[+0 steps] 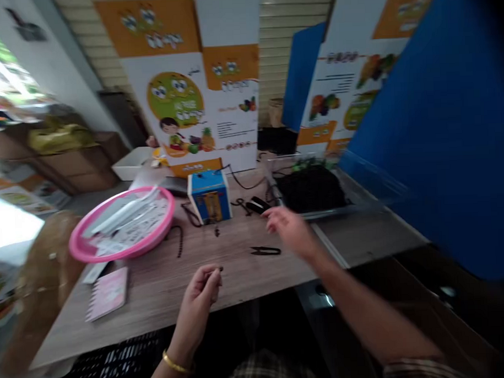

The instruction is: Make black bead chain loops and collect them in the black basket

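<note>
Over the table (156, 291), left hand (194, 307) pinches dark piece (220, 269).

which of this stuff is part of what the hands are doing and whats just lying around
Looks in use: left hand pinching a small dark piece; right hand, open over the table; black-handled thread snips; strand of dark beads.

Looks just lying about: pink plastic basin of papers; pink notebook; blue box.

Daylight pours through the opening (3, 71) at the upper left, burning out to white glare, while the lower right corner sinks into deep shadow. The right hand (290, 232) smears with motion blur, and the wide-angle lens warps the blue panel (435, 127).
</note>
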A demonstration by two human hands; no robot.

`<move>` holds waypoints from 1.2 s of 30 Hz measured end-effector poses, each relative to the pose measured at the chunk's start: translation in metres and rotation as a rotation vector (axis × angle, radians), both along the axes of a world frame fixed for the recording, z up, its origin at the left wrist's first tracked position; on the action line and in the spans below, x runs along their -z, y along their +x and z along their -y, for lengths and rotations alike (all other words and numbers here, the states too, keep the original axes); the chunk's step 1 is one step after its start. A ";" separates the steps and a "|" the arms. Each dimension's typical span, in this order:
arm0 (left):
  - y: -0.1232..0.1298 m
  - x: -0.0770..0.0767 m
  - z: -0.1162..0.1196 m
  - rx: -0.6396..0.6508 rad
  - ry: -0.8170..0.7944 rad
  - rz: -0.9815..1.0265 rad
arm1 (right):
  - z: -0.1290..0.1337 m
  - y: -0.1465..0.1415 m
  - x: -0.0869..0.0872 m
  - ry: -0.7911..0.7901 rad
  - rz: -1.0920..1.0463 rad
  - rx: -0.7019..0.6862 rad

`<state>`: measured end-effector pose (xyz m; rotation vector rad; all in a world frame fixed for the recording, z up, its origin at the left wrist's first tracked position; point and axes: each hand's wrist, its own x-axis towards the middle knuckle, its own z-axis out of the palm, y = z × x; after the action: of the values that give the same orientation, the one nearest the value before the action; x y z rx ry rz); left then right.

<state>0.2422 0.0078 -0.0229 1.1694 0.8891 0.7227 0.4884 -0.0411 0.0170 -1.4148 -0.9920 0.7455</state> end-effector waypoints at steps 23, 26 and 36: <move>0.059 0.023 0.077 0.572 -0.063 -0.284 | 0.127 -0.062 0.109 -0.018 -0.795 0.171; 0.062 0.021 0.068 0.691 0.170 -0.433 | 0.144 -0.020 0.123 0.078 -0.717 0.546; 0.078 0.008 0.053 0.939 0.448 -0.763 | 0.181 0.063 0.164 0.056 -0.547 0.856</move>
<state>0.3199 -0.0447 -0.0313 2.1074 0.6569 -0.3587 0.5511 -0.2225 -0.1475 -1.3119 0.0485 0.4025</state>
